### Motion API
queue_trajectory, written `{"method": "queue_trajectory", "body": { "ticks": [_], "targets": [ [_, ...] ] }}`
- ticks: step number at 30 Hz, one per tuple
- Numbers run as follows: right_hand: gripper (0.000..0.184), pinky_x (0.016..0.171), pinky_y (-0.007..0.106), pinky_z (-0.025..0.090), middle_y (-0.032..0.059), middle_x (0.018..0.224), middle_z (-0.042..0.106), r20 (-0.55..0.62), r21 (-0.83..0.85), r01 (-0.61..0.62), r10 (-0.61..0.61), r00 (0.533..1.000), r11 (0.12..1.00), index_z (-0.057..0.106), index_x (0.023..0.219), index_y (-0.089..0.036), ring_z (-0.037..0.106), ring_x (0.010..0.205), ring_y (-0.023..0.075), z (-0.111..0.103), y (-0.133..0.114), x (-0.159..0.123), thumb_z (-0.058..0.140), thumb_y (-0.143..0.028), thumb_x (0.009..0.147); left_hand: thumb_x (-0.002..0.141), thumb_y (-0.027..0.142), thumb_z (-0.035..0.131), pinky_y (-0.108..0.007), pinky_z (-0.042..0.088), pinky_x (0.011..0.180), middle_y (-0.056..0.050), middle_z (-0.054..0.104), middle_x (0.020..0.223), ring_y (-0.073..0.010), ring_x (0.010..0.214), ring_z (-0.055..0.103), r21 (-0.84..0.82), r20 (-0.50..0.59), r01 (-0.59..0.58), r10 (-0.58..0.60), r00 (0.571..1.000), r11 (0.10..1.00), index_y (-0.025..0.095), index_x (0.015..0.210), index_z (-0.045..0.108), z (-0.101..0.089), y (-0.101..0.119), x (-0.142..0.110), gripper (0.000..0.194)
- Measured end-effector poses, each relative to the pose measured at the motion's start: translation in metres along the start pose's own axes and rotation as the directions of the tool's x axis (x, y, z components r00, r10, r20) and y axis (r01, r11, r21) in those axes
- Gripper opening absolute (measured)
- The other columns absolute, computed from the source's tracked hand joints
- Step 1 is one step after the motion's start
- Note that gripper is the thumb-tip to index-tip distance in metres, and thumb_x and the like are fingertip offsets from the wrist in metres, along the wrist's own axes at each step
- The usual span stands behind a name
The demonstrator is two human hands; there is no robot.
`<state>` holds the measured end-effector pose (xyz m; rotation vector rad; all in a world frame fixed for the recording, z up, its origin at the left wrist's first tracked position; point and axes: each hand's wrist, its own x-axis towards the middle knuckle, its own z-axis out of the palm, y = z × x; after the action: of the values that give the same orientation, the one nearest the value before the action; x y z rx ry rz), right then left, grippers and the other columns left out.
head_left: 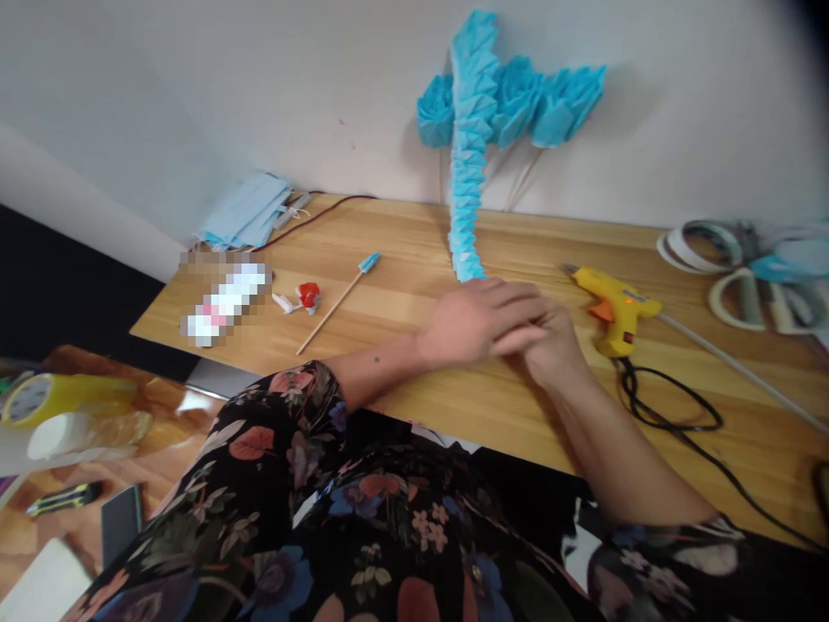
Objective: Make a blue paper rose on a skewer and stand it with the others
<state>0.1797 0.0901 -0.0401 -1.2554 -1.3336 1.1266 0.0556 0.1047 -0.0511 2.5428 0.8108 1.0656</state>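
Both my hands rest together on the wooden table (pixel 401 285). My left hand (pixel 476 324) lies flat with its fingers stretched out over my right hand (pixel 560 350), whose fingers are mostly covered. Nothing shows in either hand. A folded blue paper chain (pixel 470 173) hangs down the wall, and its lower end reaches the table just behind my left hand. A yellow glue gun (pixel 615 315) lies a little to the right of my right hand, apart from it.
A thin wooden stick with a blue tip (pixel 340 298) and a small red piece (pixel 309 295) lie at the left. Blue face masks (pixel 249 212) sit at the back left, tape rolls (pixel 699 246) at the right. The gun's black cord (pixel 673 423) loops toward the front edge. A yellow tape roll (pixel 39 397) sits on a lower surface at the left.
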Motion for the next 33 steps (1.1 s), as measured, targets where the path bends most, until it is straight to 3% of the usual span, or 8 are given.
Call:
{"method": "queue_trajectory", "body": {
  "ticks": [3,7,8,10,13,20,27,33],
  "targets": [
    [0.047,0.048,0.027,0.046,-0.0037,0.051,0.05,-0.037,0.025,-0.002,0.003,0.999,1.0,0.056,0.064,-0.025,0.057,0.051,0.0144,-0.016,-0.002,0.005,0.066,-0.062,0.092,0.108,0.057,0.038,-0.035,0.056,0.092,-0.011,0.077,0.111,-0.0212,0.104,0.072,-0.376,-0.082,0.243,-0.293,0.953,0.894,0.017,0.117,0.073,-0.001,-0.005,0.0,0.054],
    [0.062,0.044,0.026,0.039,-0.0064,0.042,0.037,-0.1,0.149,0.063,-0.048,0.994,0.987,0.042,0.055,-0.025,0.041,0.04,0.0112,-0.033,-0.002,0.014,0.061,-0.072,0.09,0.103,0.062,0.05,-0.025,0.051,0.058,-0.004,0.071,0.074,-0.0117,0.059,0.063,-0.796,0.126,0.475,-0.664,0.737,0.376,0.015,0.096,0.071,0.001,-0.01,0.005,0.052],
    [0.065,0.043,0.026,0.037,-0.0069,0.041,0.034,-0.12,0.177,0.079,-0.058,0.991,0.981,0.038,0.053,-0.025,0.037,0.039,0.0106,-0.035,-0.002,0.016,0.059,-0.075,0.09,0.101,0.062,0.054,-0.024,0.049,0.055,-0.002,0.068,0.069,-0.0105,0.055,0.06,-0.831,0.176,0.486,-0.701,0.691,0.271,0.015,0.092,0.07,0.001,-0.011,0.007,0.05],
    [0.07,0.042,0.026,0.034,-0.0077,0.039,0.028,-0.13,0.204,0.083,-0.057,0.99,0.975,0.032,0.052,-0.026,0.031,0.037,0.0101,-0.038,-0.001,0.02,0.055,-0.081,0.088,0.1,0.058,0.06,-0.022,0.046,0.051,0.0,0.064,0.062,-0.0092,0.051,0.056,-0.859,0.23,0.487,-0.734,0.64,0.156,0.015,0.084,0.069,0.001,-0.01,0.009,0.046],
    [0.072,0.04,0.026,0.031,-0.0084,0.038,0.024,-0.097,0.22,0.051,-0.03,0.995,0.974,0.028,0.052,-0.026,0.028,0.036,0.0099,-0.038,-0.001,0.023,0.051,-0.085,0.087,0.1,0.051,0.064,-0.021,0.042,0.049,0.001,0.06,0.056,-0.0086,0.048,0.052,-0.862,0.239,0.487,-0.737,0.633,0.139,0.016,0.077,0.067,0.0,-0.009,0.01,0.042],
    [0.073,0.041,0.026,0.032,-0.0076,0.038,0.025,-0.053,0.287,-0.007,0.023,0.998,0.958,0.031,0.05,-0.026,0.03,0.037,0.0099,-0.037,0.003,0.023,0.051,-0.086,0.086,0.095,0.049,0.07,-0.022,0.039,0.048,0.001,0.058,0.053,-0.0089,0.047,0.049,-0.855,0.176,0.467,-0.723,0.668,0.224,0.018,0.07,0.068,0.003,-0.011,0.008,0.039],
    [0.068,0.045,0.027,0.035,-0.0052,0.04,0.038,0.004,0.244,0.074,-0.078,0.997,0.967,0.046,0.049,-0.025,0.036,0.041,0.0106,-0.035,0.01,0.02,0.06,-0.08,0.085,0.083,0.042,0.084,-0.022,0.042,0.052,0.003,0.059,0.057,-0.0083,0.052,0.05,-0.874,0.114,0.382,-0.638,0.762,0.3,0.019,0.083,0.073,0.003,-0.011,0.006,0.025],
    [0.059,0.048,0.024,0.033,-0.0049,0.048,0.05,0.093,0.145,0.116,-0.131,0.987,0.983,0.054,0.056,-0.022,0.041,0.046,0.0083,-0.033,0.01,0.012,0.067,-0.071,0.085,0.074,0.042,0.092,-0.023,0.046,0.056,0.004,0.065,0.064,-0.0101,0.057,0.057,-0.865,0.07,0.335,-0.573,0.817,0.373,0.023,0.1,0.074,0.001,-0.008,0.007,0.037]
  ]
}}
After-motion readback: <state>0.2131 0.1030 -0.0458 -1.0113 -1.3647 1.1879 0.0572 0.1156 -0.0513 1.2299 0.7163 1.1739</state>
